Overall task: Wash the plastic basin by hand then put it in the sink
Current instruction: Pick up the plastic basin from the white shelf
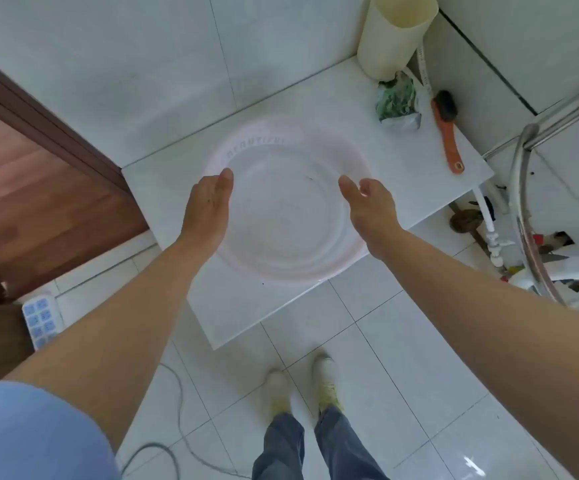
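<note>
Our left hand (208, 202) and right hand (367, 206) hang open, gripping nothing; the plastic basin (288, 199) sits between them on the counter (419, 161); we should grip opposite rims evenly.

basin (286, 202) on surface (402, 161) centre | brush (446, 129), bag (398, 102) right-rear | cylinder (393, 36) behind bag | hands flank basin
</note>
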{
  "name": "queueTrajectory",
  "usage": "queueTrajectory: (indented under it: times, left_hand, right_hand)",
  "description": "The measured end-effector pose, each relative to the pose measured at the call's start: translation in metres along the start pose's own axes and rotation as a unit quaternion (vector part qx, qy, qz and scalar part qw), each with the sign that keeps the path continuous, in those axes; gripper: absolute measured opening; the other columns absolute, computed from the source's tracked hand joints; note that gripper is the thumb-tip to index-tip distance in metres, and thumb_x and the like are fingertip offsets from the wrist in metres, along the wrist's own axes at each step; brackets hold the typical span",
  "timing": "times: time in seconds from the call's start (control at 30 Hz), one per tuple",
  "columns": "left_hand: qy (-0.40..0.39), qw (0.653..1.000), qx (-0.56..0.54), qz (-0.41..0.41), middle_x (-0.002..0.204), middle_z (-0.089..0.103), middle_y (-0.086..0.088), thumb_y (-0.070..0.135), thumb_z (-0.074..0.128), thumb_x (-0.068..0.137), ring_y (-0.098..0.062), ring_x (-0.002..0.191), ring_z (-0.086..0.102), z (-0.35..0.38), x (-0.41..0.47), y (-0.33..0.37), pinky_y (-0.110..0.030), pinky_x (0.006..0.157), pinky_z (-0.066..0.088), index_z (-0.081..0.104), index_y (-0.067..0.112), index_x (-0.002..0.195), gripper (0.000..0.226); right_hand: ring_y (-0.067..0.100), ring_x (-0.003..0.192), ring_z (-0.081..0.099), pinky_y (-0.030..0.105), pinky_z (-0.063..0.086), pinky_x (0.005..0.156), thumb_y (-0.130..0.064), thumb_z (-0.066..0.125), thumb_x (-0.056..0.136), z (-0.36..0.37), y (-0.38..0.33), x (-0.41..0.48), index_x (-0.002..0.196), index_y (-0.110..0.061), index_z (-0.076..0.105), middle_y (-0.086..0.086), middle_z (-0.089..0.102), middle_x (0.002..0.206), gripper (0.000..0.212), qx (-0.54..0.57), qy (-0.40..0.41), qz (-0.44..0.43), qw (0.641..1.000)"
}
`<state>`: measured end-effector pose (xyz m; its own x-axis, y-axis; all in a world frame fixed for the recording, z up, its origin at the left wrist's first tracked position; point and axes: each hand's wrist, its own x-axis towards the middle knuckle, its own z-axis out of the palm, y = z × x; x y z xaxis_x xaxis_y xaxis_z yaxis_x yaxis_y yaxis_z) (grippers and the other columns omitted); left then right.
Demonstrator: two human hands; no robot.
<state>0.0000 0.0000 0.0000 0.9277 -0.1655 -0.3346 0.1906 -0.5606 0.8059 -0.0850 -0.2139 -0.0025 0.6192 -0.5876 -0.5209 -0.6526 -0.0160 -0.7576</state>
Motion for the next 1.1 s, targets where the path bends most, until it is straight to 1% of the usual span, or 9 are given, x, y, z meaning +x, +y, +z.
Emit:
queueTrajectory:
  times: [0.07, 0.13, 0.37, 0.47, 0.63, 0.83, 0.93, 1.03, 1.1]
  left_hand:
    - [0.002, 0.999, 0.047, -0.018, 0.127, 0.051, -0.023, 0.051, 0.031, 0.097, -0.035, 0.118, 0.048, 0.002, 0.009, -0.008, -0.046, 0.102, 0.04, 0.053, 0.002, 0.117, 0.057]
    - [0.015, 0.996, 0.085, -0.039, 0.139, 0.041, -0.024, 0.049, 0.033, 0.097, -0.037, 0.13, 0.038, 0.006, 0.016, -0.019, -0.047, 0.109, 0.033, 0.052, 0.002, 0.125, 0.058]
    - [0.044, 0.986, 0.151, -0.062, 0.154, 0.012, -0.009, 0.045, 0.038, 0.097, -0.031, 0.139, 0.019, 0.025, 0.029, -0.038, -0.046, 0.106, 0.032, 0.028, 0.012, 0.145, 0.059]
    - [0.043, 0.981, 0.166, -0.086, 0.156, 0.006, -0.009, 0.045, 0.038, 0.096, -0.033, 0.139, 0.019, 0.03, 0.035, -0.04, -0.049, 0.104, 0.034, 0.019, 0.015, 0.148, 0.063]
    - [0.041, 0.974, 0.189, -0.117, 0.156, 0.006, -0.012, 0.045, 0.043, 0.094, -0.038, 0.136, 0.022, 0.035, 0.041, -0.037, -0.054, 0.103, 0.033, 0.015, 0.02, 0.149, 0.067]
    - [0.077, 0.976, 0.149, -0.14, 0.154, 0.012, -0.013, 0.036, 0.05, 0.094, -0.039, 0.132, 0.029, 0.039, 0.04, -0.032, -0.055, 0.104, 0.034, 0.001, 0.024, 0.15, 0.076]
    - [0.095, 0.973, 0.141, -0.154, 0.152, 0.018, -0.011, 0.026, 0.048, 0.096, -0.038, 0.131, 0.031, 0.038, 0.039, -0.028, -0.055, 0.102, 0.038, 0.012, 0.016, 0.149, 0.065]
    - [0.112, 0.969, 0.141, -0.168, 0.15, 0.022, -0.011, 0.019, 0.044, 0.097, -0.037, 0.131, 0.033, 0.035, 0.039, -0.023, -0.054, 0.101, 0.039, 0.018, 0.011, 0.146, 0.056]
    - [0.113, 0.968, 0.142, -0.176, 0.149, 0.023, -0.011, 0.021, 0.046, 0.096, -0.037, 0.129, 0.033, 0.034, 0.037, -0.021, -0.054, 0.1, 0.039, 0.02, 0.01, 0.145, 0.056]
  right_hand:
    - [0.026, 0.134, 0.029, 0.042, 0.033, 0.103, -0.049, 0.052, 0.088, 0.001, 0.005, 0.01, 0.14, -0.012, 0.033, 0.006, 0.037, 0.145, 0.067, -0.044, 0.025, -0.006, 0.999]
    - [0.028, 0.133, 0.025, 0.047, 0.033, 0.101, -0.047, 0.052, 0.088, 0.002, 0.011, 0.02, 0.141, -0.014, 0.03, 0.006, 0.033, 0.146, 0.066, -0.098, 0.05, 0.014, 0.994]
    - [0.033, 0.127, 0.032, 0.049, 0.034, 0.104, -0.031, 0.051, 0.091, 0.008, 0.031, 0.043, 0.144, -0.015, 0.016, 0.01, 0.021, 0.148, 0.065, -0.148, 0.056, 0.011, 0.987]
    - [0.036, 0.116, 0.043, 0.046, 0.042, 0.094, -0.027, 0.049, 0.092, 0.007, 0.036, 0.05, 0.144, -0.021, 0.016, 0.014, 0.027, 0.139, 0.062, -0.144, 0.059, 0.007, 0.988]
    - [0.025, 0.069, 0.054, 0.038, 0.044, 0.069, -0.022, 0.04, 0.095, 0.009, 0.043, 0.057, 0.144, -0.037, 0.007, 0.021, 0.046, 0.124, 0.061, -0.155, 0.063, 0.032, 0.985]
    - [0.044, 0.106, 0.049, 0.04, 0.037, 0.077, -0.004, 0.036, 0.088, 0.017, 0.05, 0.06, 0.143, -0.031, 0.019, 0.033, 0.043, 0.127, 0.063, -0.168, 0.105, -0.02, 0.98]
    - [0.04, 0.098, 0.052, 0.039, 0.039, 0.075, -0.006, 0.034, 0.089, 0.016, 0.05, 0.059, 0.143, -0.032, 0.021, 0.028, 0.046, 0.124, 0.061, -0.166, 0.133, -0.026, 0.977]
    - [0.019, 0.066, 0.046, 0.033, 0.037, 0.068, -0.015, 0.031, 0.098, 0.016, 0.049, 0.056, 0.144, -0.037, 0.017, 0.016, 0.05, 0.115, 0.054, -0.151, 0.158, 0.009, 0.976]
    - [0.019, 0.066, 0.044, 0.034, 0.038, 0.067, -0.018, 0.029, 0.099, 0.014, 0.047, 0.052, 0.144, -0.038, 0.017, 0.014, 0.05, 0.114, 0.05, -0.147, 0.161, 0.014, 0.976]
